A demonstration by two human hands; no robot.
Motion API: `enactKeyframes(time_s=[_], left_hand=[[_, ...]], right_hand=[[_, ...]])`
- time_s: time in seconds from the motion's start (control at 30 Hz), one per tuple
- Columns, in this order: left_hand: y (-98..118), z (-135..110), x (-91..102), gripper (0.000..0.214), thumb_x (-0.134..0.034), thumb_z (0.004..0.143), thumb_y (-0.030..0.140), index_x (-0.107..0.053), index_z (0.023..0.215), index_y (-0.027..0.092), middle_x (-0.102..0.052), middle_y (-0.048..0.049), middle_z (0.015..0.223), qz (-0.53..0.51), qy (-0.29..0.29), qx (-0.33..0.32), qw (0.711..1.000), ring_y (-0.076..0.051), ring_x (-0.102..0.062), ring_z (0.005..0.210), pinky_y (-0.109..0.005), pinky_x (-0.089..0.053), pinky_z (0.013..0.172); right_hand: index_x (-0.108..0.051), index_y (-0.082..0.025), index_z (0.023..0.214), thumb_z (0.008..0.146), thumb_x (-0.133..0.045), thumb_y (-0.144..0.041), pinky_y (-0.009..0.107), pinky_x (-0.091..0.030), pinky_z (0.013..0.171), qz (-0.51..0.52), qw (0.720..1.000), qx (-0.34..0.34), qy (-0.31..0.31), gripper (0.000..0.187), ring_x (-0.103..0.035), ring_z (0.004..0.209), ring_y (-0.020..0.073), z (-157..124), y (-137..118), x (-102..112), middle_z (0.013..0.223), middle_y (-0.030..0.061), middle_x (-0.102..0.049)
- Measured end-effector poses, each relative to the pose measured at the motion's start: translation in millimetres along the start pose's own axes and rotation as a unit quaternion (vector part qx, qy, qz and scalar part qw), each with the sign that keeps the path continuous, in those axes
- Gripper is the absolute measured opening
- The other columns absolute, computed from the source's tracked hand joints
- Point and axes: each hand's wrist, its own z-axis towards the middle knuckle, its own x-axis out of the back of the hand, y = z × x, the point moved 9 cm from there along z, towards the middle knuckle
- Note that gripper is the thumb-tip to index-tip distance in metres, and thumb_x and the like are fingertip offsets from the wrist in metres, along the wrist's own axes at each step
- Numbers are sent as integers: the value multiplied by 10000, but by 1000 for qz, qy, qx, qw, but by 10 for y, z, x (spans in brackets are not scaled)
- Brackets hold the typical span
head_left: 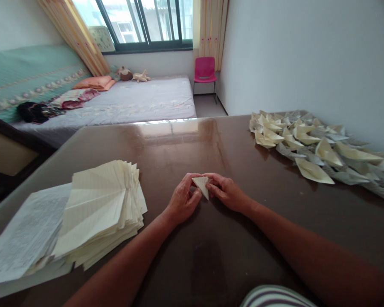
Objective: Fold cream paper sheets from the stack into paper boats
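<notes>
A small piece of folded paper (pixel 201 184), cream and shaped like a triangle with one point downward, is held between both hands above the brown tabletop (pixel 179 153). My left hand (pixel 184 196) pinches its left side, thumb in front and fingers behind. From the right, my right hand (pixel 225 190) grips the opposite edge with thumb and fingertips. Parts of the fingers behind the paper are hidden. Left of my left forearm lies a thick stack of lined cream sheets (pixel 92 204), the top one creased.
Printed white sheets (pixel 28 230) lie beside the stack at the left. Many folded paper boats (pixel 307 132) are heaped along the wall at the right. Beyond the table are a bed (pixel 160 98) and a pink chair (pixel 205 70).
</notes>
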Motion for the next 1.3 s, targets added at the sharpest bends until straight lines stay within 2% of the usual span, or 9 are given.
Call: enactKeyframes(time_s=[0.03, 0.1, 0.3, 0.5, 0.67, 0.93, 1.13, 1.2, 1.3], left_hand=[[-2, 0, 5, 297, -460, 829, 149, -508, 1121, 171, -576, -39, 955, 16, 5, -3, 1000, -129, -546, 775, -216, -463, 646], [-3, 3, 12, 301, -460, 832, 155, -503, 1129, 174, -583, -44, 970, 41, 12, -7, 999, -146, -559, 827, -239, -476, 698], [46, 15, -10, 305, -470, 821, 142, -523, 1119, 181, -593, -49, 989, 62, -7, -21, 998, -159, -578, 884, -250, -483, 741], [59, 25, -28, 332, -488, 820, 147, -550, 1143, 192, -572, -35, 967, 94, -33, -21, 995, -121, -549, 754, -221, -466, 658], [105, 10, -39, 386, -500, 811, 145, -538, 1188, 220, -550, -20, 973, 129, -34, -36, 990, -108, -542, 730, -208, -461, 643], [144, -17, -36, 365, -530, 778, 163, -549, 1133, 246, -535, -6, 950, 188, -16, -37, 981, -110, -536, 707, -208, -452, 619], [173, -39, -81, 296, -540, 774, 188, -537, 1065, 244, -543, -5, 957, 220, -20, -43, 974, -111, -537, 689, -210, -436, 594], [189, -49, -110, 286, -524, 796, 203, -519, 1078, 246, -542, -6, 972, 234, -21, -41, 971, -113, -542, 691, -218, -436, 596], [206, -57, -146, 284, -503, 837, 231, -487, 1121, 241, -535, -16, 1001, 234, -20, -31, 972, -122, -551, 716, -232, -447, 612]], right_hand=[[-497, -172, 1262, 934, -462, -309, 238, -423, 677, 2, 1000, 0, 3, 358, -564, 653, 118, -6, -9, -3, 726, -21, -631], [-427, -178, 1353, 930, -462, -307, 244, -435, 696, -5, 1000, 5, 4, 444, -580, 678, 122, -19, -38, -14, 781, -7, -656], [-435, -172, 1377, 833, -604, -329, 234, -441, 645, -54, 998, 10, -28, 591, -584, 662, 128, -32, -106, -80, 825, 12, -660], [-466, -160, 1356, 878, -542, -333, 225, -426, 627, -66, 996, 18, -62, 514, -586, 663, 130, -35, -108, -98, 807, 15, -666], [-456, -180, 1356, 859, -556, -328, 247, -432, 680, -158, 987, 27, -12, 528, -592, 711, 149, -53, -125, -51, 849, 30, -665], [-427, -159, 1377, 858, -518, -311, 285, -455, 748, -234, 971, 53, -20, 549, -611, 818, 186, -80, -173, -76, 1010, 95, -669], [-284, -94, 1455, 858, -441, -233, 335, -455, 842, -317, 946, 66, -5, 633, -614, 981, 244, -114, -227, -92, 1129, 159, -650], [-309, -98, 1437, 869, -435, -239, 335, -453, 828, -347, 936, 58, 10, 599, -618, 965, 249, -114, -226, -89, 1121, 161, -652], [-441, -139, 1316, 898, -417, -250, 301, -448, 771, -354, 934, 36, 20, 433, -629, 903, 228, -100, -196, -82, 1035, 126, -678]])
